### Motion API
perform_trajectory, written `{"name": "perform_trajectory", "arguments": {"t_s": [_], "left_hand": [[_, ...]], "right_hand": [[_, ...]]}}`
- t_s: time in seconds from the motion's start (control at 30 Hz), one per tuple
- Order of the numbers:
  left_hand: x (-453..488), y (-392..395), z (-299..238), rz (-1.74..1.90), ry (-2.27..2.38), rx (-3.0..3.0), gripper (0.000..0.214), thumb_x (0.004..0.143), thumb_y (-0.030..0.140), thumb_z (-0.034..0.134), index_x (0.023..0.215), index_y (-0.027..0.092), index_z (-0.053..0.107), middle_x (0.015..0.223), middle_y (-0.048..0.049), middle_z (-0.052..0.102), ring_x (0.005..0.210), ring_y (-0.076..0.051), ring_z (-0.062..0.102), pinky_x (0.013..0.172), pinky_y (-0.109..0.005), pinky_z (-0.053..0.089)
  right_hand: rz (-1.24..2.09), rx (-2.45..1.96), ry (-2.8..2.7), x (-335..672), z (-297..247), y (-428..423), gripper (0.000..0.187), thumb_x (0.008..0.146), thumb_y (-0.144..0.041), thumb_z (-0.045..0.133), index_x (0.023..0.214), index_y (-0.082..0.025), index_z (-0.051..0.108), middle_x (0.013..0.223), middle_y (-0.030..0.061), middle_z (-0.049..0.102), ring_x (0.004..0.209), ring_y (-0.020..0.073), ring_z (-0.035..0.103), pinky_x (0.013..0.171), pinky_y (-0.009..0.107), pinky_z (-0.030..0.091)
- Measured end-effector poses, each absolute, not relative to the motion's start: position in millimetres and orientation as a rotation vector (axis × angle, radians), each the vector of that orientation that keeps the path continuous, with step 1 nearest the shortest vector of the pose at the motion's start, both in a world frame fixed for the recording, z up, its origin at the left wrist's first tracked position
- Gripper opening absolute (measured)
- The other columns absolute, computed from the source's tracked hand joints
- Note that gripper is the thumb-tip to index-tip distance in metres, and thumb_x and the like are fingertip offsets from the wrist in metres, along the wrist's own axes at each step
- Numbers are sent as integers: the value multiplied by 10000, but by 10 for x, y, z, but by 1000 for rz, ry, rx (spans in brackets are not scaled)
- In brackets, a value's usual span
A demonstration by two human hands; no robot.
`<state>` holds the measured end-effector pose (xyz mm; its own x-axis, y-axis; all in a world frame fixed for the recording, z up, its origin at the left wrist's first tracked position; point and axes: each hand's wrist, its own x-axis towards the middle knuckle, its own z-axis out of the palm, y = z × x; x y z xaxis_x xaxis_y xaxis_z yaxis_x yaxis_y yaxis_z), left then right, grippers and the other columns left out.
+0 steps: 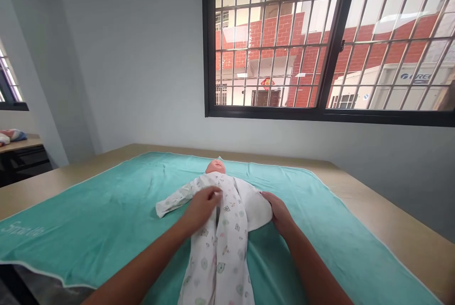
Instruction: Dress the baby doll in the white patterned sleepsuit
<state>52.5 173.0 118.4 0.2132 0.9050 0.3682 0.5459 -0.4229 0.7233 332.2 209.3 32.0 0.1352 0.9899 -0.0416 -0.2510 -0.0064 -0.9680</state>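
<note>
A baby doll point(215, 166) lies on its back on a teal towel point(106, 215), dressed in a white printed sleepsuit point(223, 243). My left hand point(201, 207) rests on the doll's chest with its fingers curled, pinching the front opening of the sleepsuit. My right hand point(279, 212) lies at the doll's side, fingers closed on the edge of the right flap of the suit. The empty left sleeve point(172, 200) of the suit spreads out flat on the towel.
The towel covers a wooden table point(373, 210) set against a grey wall under a barred window point(327, 39). Another table with folded cloth point(12, 135) stands at far left.
</note>
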Motion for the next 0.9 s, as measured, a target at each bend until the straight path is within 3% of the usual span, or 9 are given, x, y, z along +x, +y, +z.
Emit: {"name": "perform_trajectory", "arguments": {"t_s": [0.17, 0.33, 0.4, 0.47, 0.57, 0.63, 0.73, 0.9], "left_hand": [[736, 1490, 939, 847, 1266, 2505, 262, 898, 333, 503, 1043, 263, 710, 976, -45, 748, 889, -248, 676, 741, -332, 475], [504, 1578, 1005, 915, 1112, 2269, 307, 924, 386, 445, 1026, 269, 711, 970, -2, 744, 855, -197, 665, 764, -289, 498], [228, 1812, 984, 1075, 1323, 2096, 353, 919, 425, 416, 1047, 236, 685, 945, -20, 730, 819, -198, 654, 732, -289, 499], [-143, 2086, 888, 1176, 1692, 2021, 372, 911, 429, 390, 1080, 220, 647, 1069, -49, 700, 937, -211, 636, 813, -296, 479], [-713, 2392, 691, 1025, 2043, 1936, 438, 865, 487, 426, 1082, 165, 629, 1186, -144, 642, 1093, -290, 582, 875, -353, 436], [-992, 2486, 582, 909, 2084, 1892, 439, 814, 543, 478, 926, 159, 659, 1000, -154, 691, 969, -311, 627, 784, -352, 444], [-1194, 2535, 469, 755, 2033, 1871, 429, 770, 590, 517, 681, 187, 633, 687, -90, 676, 702, -272, 639, 645, -314, 416], [-1240, 2631, 359, 755, 1895, 1866, 328, 816, 482, 488, 710, 199, 615, 600, -11, 641, 553, -190, 605, 537, -255, 375]], "right_hand": [[1167, -1038, -906, 3275, 262, 2178, 305, 723, -460, 659, 868, -192, 665, 814, -3, 682, 772, 179, 594, 611, 246, 463], [1215, -914, -945, 3134, 316, 2109, 342, 777, -534, 613, 868, -205, 617, 872, 12, 682, 832, 203, 612, 735, 291, 504], [1281, -868, -970, 3111, 347, 2061, 343, 802, -538, 597, 884, -205, 614, 902, 22, 685, 869, 214, 620, 783, 308, 511], [1336, -841, -974, 3114, 368, 2030, 335, 819, -535, 583, 894, -210, 611, 926, 25, 688, 894, 220, 623, 803, 318, 514], [1360, -851, -952, 3144, 377, 2027, 344, 821, -542, 567, 923, -217, 618, 950, 27, 694, 893, 231, 631, 786, 334, 521], [1364, -850, -931, 3163, 372, 2039, 355, 814, -544, 561, 949, -221, 623, 952, 28, 698, 879, 241, 637, 769, 351, 522], [1319, -877, -936, 3178, 365, 2038, 342, 803, -549, 551, 901, -227, 612, 902, 28, 698, 855, 253, 641, 753, 367, 518], [1160, -913, -1023, 3138, 495, 2050, 314, 788, -541, 549, 841, -233, 586, 858, 34, 687, 850, 259, 632, 771, 366, 498]]}}
